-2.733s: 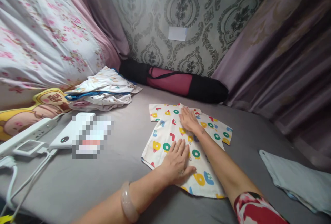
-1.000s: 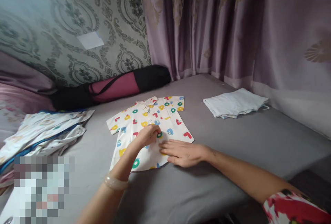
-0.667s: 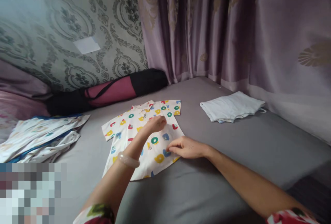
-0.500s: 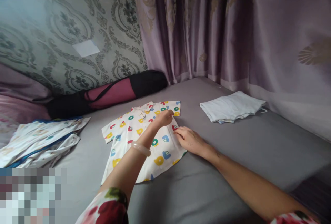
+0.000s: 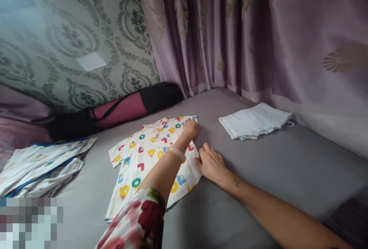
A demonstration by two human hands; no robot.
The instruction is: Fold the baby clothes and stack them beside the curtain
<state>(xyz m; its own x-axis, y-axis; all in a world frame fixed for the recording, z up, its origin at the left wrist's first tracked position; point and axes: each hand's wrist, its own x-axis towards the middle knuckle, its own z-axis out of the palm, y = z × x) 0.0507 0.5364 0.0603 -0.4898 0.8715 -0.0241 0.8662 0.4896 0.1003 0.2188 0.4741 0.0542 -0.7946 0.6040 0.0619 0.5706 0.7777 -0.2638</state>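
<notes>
A small white short-sleeved shirt [image 5: 149,157], printed with red, yellow, green and blue letters, lies spread on the bed with its collar at the far end. My left hand [image 5: 191,128] reaches across it, fingers curled down onto the sleeve on the right. A pale bangle circles that wrist. Beside the shirt's right side edge rests my right hand [image 5: 212,164], its thumb apart from the bent fingers and near the cloth. Nothing shows in its grasp. My left forearm hides part of the shirt's middle.
Folded white clothing [image 5: 255,120] lies to the right on the grey bed sheet [image 5: 276,164]. Several printed garments [image 5: 43,164] are piled at the left. A long black and maroon bag [image 5: 120,109] runs along the patterned wall. Purple curtains [image 5: 201,30] hang behind the bed.
My left hand has moved from the shirt's right side out to its right sleeve. My right hand has loosened from the side edge and shifted slightly right. The view has tilted slightly.
</notes>
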